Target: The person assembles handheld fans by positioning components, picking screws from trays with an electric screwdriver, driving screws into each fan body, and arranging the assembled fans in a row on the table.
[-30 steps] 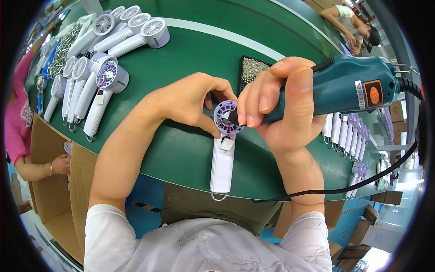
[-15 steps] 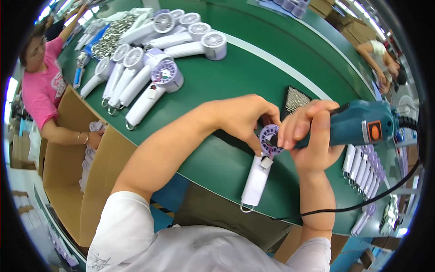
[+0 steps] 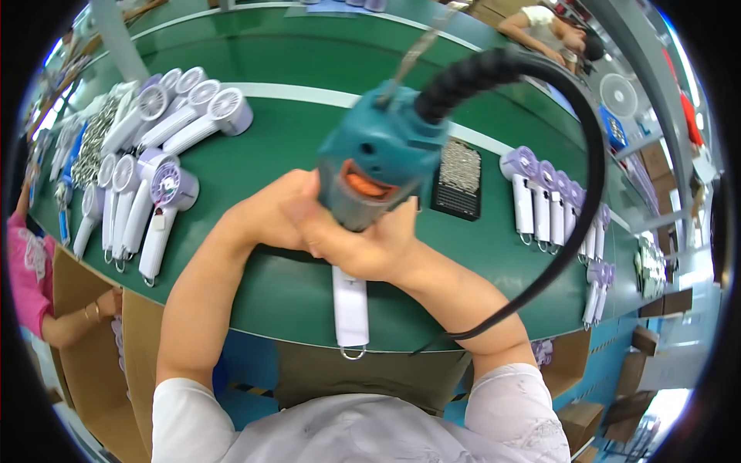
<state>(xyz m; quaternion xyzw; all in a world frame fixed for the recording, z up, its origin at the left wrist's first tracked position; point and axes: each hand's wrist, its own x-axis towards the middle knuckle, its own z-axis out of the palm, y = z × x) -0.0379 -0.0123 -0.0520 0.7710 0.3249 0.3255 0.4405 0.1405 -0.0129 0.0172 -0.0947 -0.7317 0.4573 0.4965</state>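
My right hand [image 3: 367, 247] is wrapped round a teal electric screwdriver [image 3: 386, 150], which stands nearly upright above the table with its cable end up. Beneath it lies a white handheld fan [image 3: 351, 309], handle toward me with a metal loop at its end. The fan's head and the tool's tip are hidden behind the right hand and the tool. My left hand [image 3: 274, 208] is closed at the fan's head, its fingertips mostly covered. Right of the tool lies a black tray of small screws [image 3: 461, 174].
Many handheld fans [image 3: 166, 185] lie at the left, near a pile of metal parts [image 3: 96, 139]. A row of fans [image 3: 540, 204] lies at the right. The black cable [image 3: 590, 177] arches over my right forearm. A co-worker's arm [image 3: 77, 320] reaches into a cardboard box [image 3: 143, 332].
The screwdriver has swung from lying sideways to nearly upright over the fan, with my right hand turned over it. My view has shifted to the right.
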